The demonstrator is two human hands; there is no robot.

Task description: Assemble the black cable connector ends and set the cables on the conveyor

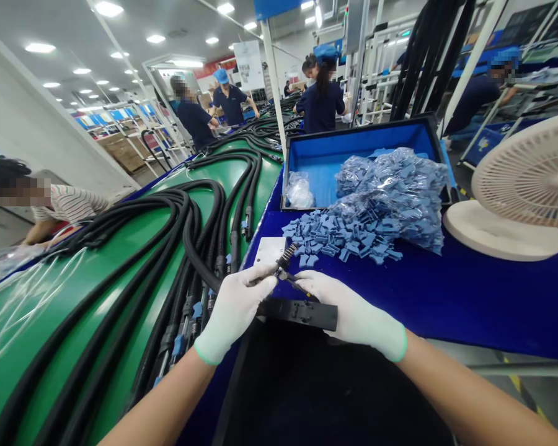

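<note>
Bare forearms (167, 402) reach in from seven and four o'clock, closest to my camera. Past them I have the blue-covered table (483, 297) at three, black hoses (193, 248) sweeping by between nine and eleven, and loose blue clips (348, 232) heaped toward one. Just below the fingertips a black bar (302, 314) lies roughly along nine to three; whether my right hand (353, 314) grips it or merely sits behind it, I can't tell. Smaller, and the crux for me, is the spring-coiled fitting (287, 255): it juts toward one o'clock from my left hand (235, 310), its long axis slanting the same way. That hand is nearer, fingers pinched together on its lower end. My right fingers bend over a thin dark lead (296, 283) at about four from it, their closure partly hidden.
</note>
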